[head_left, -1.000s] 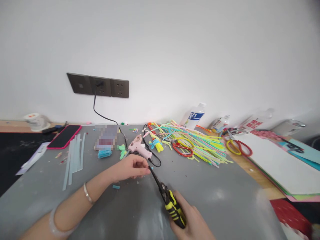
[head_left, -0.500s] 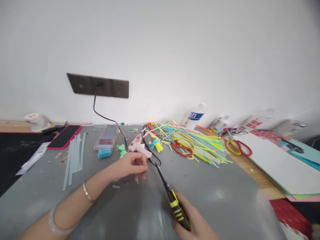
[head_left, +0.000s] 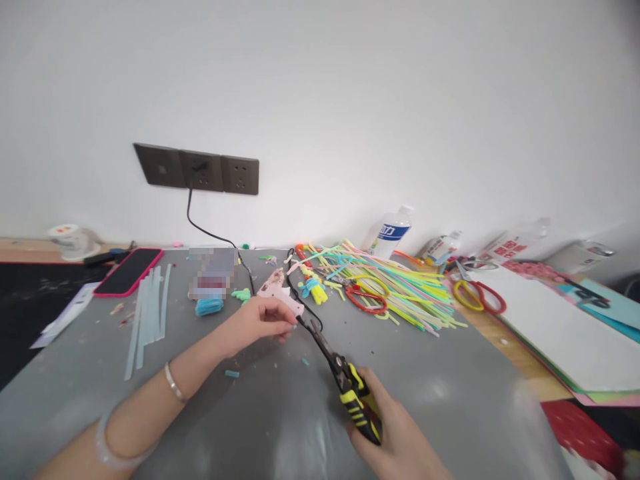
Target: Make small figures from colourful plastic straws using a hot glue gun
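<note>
Long-nosed pliers (head_left: 345, 380) with black-and-yellow handles are gripped in my right hand (head_left: 400, 430). Their jaws are slightly parted and point away from me, close to my left fingertips. My left hand (head_left: 263, 321) has thumb and forefinger pinched together; a tiny light-blue bit shows at the tips, too small to name. Just behind that hand lies a pink glue gun (head_left: 280, 293), partly covered by it. A short blue piece (head_left: 232, 374) and a smaller blue scrap (head_left: 305, 361) rest on the grey table mat (head_left: 250, 427).
Colourful pipe cleaners (head_left: 400, 283) lie in a heap with red-and-yellow scissors (head_left: 367, 300) on top. Clear glue sticks (head_left: 147, 313) and a phone (head_left: 129, 272) are on the left. A bottle (head_left: 391, 233) stands by the wall; white paper (head_left: 560, 327) lies right.
The pliers' jaws and handles have spread apart. My left fingers have closed into a pinch beside the jaws. A small blue scrap now shows on the mat below them.
</note>
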A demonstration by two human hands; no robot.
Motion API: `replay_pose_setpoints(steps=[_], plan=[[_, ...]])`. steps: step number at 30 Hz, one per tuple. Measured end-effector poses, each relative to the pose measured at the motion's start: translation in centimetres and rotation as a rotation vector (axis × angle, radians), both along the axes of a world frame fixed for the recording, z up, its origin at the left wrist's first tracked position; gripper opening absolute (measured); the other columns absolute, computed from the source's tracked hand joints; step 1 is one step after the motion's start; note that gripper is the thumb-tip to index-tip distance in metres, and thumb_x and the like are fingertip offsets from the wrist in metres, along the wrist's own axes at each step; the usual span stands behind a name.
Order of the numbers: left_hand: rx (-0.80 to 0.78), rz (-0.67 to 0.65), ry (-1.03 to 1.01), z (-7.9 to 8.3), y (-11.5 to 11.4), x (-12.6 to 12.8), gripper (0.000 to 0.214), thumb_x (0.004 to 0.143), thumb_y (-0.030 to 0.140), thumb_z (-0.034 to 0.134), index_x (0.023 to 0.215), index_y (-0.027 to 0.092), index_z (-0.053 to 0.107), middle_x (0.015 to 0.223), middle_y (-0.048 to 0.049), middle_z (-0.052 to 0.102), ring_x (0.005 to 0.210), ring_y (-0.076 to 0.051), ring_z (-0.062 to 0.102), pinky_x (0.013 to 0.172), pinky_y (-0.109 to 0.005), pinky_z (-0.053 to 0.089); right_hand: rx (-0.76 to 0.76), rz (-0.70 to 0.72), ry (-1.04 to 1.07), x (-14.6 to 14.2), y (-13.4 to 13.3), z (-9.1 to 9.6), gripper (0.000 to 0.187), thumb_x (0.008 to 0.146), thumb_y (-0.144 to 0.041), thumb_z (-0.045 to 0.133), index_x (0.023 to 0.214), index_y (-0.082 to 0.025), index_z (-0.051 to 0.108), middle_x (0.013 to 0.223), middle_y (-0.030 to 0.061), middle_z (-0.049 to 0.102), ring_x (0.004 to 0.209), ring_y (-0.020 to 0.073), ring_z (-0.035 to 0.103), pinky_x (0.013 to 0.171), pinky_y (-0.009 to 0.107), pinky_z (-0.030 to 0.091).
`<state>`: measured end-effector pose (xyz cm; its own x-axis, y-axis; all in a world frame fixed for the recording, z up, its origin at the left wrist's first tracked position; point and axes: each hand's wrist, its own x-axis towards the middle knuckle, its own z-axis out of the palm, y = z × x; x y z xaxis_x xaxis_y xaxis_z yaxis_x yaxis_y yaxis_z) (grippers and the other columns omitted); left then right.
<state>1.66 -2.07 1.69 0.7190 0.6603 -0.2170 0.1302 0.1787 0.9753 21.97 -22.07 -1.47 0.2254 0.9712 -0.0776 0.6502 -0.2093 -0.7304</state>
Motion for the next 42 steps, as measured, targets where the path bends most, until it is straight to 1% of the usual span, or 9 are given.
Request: replay_pose_setpoints(steps=[3, 6, 11, 15, 22, 28, 34, 38, 42], plan=[[-0.005, 0.016, -0.020, 0.0, -0.2, 0.2, 0.029, 0.066, 0.036, 0.081, 0.077, 0.013, 0.066, 0.067, 0.0000, 0.066, 0.062, -0.012, 0.060, 0.064, -0.024, 0.049, 0.011, 0.010, 0.039, 0.0, 0.3, 0.2, 0.050, 0.070, -0.022, 0.052, 0.120, -0.021, 0.055, 0.093, 0.0052, 0.071, 0.082, 0.0212, 0.068, 0.068, 0.026, 0.052], [0.011, 0.043, -0.046, 0.2, -0.4, 0.5, 0.031, 0.066, 0.038, 0.081, 0.076, 0.014, 0.064, 0.067, 0.0011, 0.064, 0.062, -0.011, 0.059, 0.062, -0.023, 0.048, 0.065, -0.027, 0.055, -0.6, 0.3, 0.3, 0.051, 0.070, -0.021, 0.052, 0.122, -0.020, 0.053, 0.099, 0.0061, 0.070, 0.087, 0.0212, 0.068, 0.075, 0.027, 0.052], [0.038, 0.053, -0.057, 0.3, -0.7, 0.7, 0.031, 0.068, 0.041, 0.078, 0.073, 0.015, 0.062, 0.067, 0.0035, 0.057, 0.059, -0.010, 0.052, 0.055, -0.022, 0.047, 0.103, -0.037, -0.006, -1.5, 0.3, -0.3, 0.057, 0.069, -0.019, 0.053, 0.126, -0.020, 0.049, 0.106, 0.0082, 0.068, 0.091, 0.0220, 0.068, 0.082, 0.029, 0.052], [0.056, 0.029, -0.062, -0.3, -0.6, 0.7, 0.031, 0.071, 0.042, 0.076, 0.074, 0.015, 0.062, 0.067, 0.0034, 0.057, 0.056, -0.009, 0.051, 0.054, -0.021, 0.045, 0.113, 0.010, -0.068, -1.7, 0.6, -0.8, 0.056, 0.064, -0.015, 0.054, 0.120, -0.021, 0.051, 0.102, 0.0074, 0.069, 0.087, 0.0223, 0.068, 0.077, 0.028, 0.053], [0.024, -0.019, -0.042, -0.6, -0.6, 0.7, 0.033, 0.070, 0.043, 0.077, 0.076, 0.014, 0.063, 0.066, 0.0028, 0.058, 0.057, -0.009, 0.050, 0.056, -0.022, 0.043, 0.196, -0.047, -0.115, -2.1, 0.8, -1.4, 0.054, 0.063, -0.017, 0.054, 0.117, -0.021, 0.054, 0.100, 0.0081, 0.070, 0.084, 0.0224, 0.068, 0.074, 0.027, 0.053], [0.024, -0.063, -0.030, -0.2, -0.6, 0.7, 0.032, 0.068, 0.042, 0.078, 0.073, 0.015, 0.063, 0.062, 0.0037, 0.057, 0.057, -0.009, 0.048, 0.058, -0.022, 0.038, 0.214, -0.057, -0.125, -2.1, 1.0, -0.6, 0.044, 0.065, -0.017, 0.053, 0.108, -0.023, 0.057, 0.083, 0.0030, 0.069, 0.067, 0.0189, 0.066, 0.061, 0.023, 0.051], [0.051, -0.095, -0.007, -0.3, -0.5, 0.6, 0.038, 0.069, 0.049, 0.076, 0.073, 0.014, 0.063, 0.063, 0.0028, 0.056, 0.060, -0.010, 0.045, 0.058, -0.022, 0.032, 0.212, -0.059, -0.144, -1.8, 0.9, -0.3, 0.039, 0.068, -0.017, 0.052, 0.106, -0.024, 0.057, 0.080, 0.0009, 0.069, 0.062, 0.0168, 0.066, 0.059, 0.022, 0.050], [0.051, -0.103, 0.001, -0.4, -0.5, 0.6, 0.042, 0.068, 0.054, 0.076, 0.073, 0.014, 0.064, 0.062, 0.0032, 0.054, 0.059, -0.010, 0.043, 0.057, -0.022, 0.029, 0.212, -0.062, -0.155, -1.6, 0.8, -0.6, 0.040, 0.068, -0.017, 0.052, 0.107, -0.024, 0.057, 0.080, 0.0005, 0.069, 0.062, 0.0165, 0.066, 0.059, 0.021, 0.049], [0.043, -0.110, -0.007, -0.4, -0.6, 0.6, 0.046, 0.065, 0.058, 0.077, 0.071, 0.014, 0.063, 0.061, 0.0035, 0.053, 0.058, -0.010, 0.042, 0.056, -0.022, 0.027, 0.222, -0.076, -0.190, -1.5, 0.7, -0.9, 0.044, 0.064, -0.016, 0.053, 0.108, -0.024, 0.057, 0.084, 0.0021, 0.070, 0.069, 0.0192, 0.068, 0.061, 0.023, 0.051]])
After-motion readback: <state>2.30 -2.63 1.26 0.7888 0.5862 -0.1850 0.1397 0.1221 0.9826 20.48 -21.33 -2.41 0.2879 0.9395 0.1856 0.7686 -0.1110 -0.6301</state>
